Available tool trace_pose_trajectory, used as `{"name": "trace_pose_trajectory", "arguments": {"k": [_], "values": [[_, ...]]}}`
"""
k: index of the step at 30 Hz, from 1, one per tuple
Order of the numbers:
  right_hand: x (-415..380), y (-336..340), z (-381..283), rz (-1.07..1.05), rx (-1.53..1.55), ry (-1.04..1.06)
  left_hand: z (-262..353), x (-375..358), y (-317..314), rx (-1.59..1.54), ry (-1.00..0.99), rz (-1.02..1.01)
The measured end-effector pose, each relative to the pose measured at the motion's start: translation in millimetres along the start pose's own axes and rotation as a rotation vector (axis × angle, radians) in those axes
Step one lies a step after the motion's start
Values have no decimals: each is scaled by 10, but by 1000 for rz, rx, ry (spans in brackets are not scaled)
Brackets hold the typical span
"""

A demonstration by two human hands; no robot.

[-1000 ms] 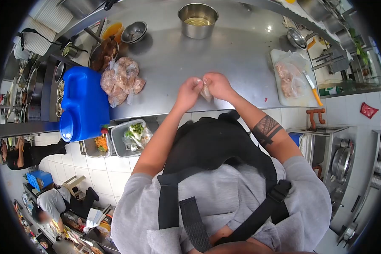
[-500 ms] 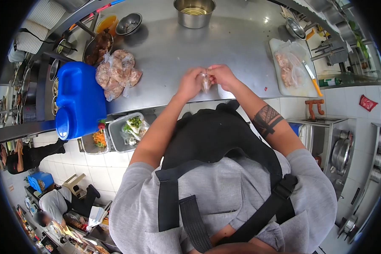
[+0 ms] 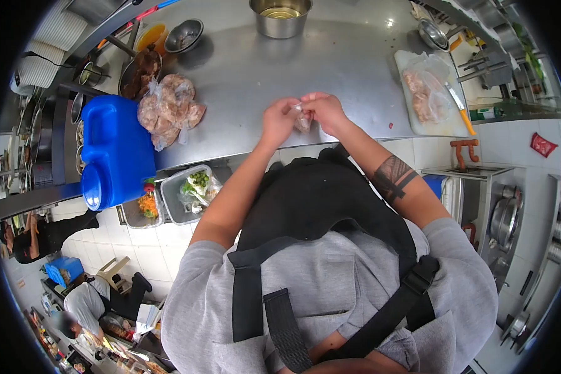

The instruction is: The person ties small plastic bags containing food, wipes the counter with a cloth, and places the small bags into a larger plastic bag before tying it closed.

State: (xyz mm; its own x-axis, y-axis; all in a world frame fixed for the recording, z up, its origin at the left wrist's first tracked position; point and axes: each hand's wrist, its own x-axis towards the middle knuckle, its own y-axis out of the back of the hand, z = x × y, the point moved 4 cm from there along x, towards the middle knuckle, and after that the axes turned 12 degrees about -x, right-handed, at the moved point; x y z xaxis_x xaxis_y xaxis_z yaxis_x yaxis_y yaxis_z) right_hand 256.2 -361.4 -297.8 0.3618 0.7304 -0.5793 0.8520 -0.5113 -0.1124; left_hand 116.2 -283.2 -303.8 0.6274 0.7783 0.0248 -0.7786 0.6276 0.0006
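Note:
Near the front edge of the steel table, my left hand (image 3: 279,119) and my right hand (image 3: 325,111) meet at the top of a small clear plastic bag (image 3: 302,123). Fingers of both hands are pinched on its neck, and the bag hangs below them with something pinkish inside, perhaps meat. To the left lies a cluster of clear bags of pale pink raw meat (image 3: 170,111). On the right, a white cutting board (image 3: 439,124) bears another plastic bag of raw meat (image 3: 422,93) and a knife with an orange handle (image 3: 466,119).
A steel pot (image 3: 280,22) stands at the back of the steel table (image 3: 243,81). At left are a blue jug (image 3: 118,149), a metal bowl (image 3: 184,36) and a pan of dark food (image 3: 137,78). Vegetable tubs (image 3: 174,202) sit below. Two people are at lower left.
My hands stay together at the bag's neck, with the fingers slightly shifted. The whole view has tilted a little. The person at lower left has moved slightly.

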Motion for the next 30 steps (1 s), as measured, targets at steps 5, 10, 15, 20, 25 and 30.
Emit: {"name": "trace_pose_trajectory", "arguments": {"k": [5,10,15,20,25,30], "values": [[-240,-207,-89,24,-296,410,-175,36,42,-11,-48,157],[-322,-219,-86,205,-689,515,-181,-19,-22,-230,205,126],[-298,-175,-40,221,-650,595,-170,1,-59,-263,204,105],[-563,-263,-149,307,-992,1008,-130,8,-61,-361,372,65],[-377,-208,-95,300,-1141,931,-252,59,-57,-161,379,117],[-217,-155,-169,230,-1107,559,-3,64,-48,41,25,149]]}}
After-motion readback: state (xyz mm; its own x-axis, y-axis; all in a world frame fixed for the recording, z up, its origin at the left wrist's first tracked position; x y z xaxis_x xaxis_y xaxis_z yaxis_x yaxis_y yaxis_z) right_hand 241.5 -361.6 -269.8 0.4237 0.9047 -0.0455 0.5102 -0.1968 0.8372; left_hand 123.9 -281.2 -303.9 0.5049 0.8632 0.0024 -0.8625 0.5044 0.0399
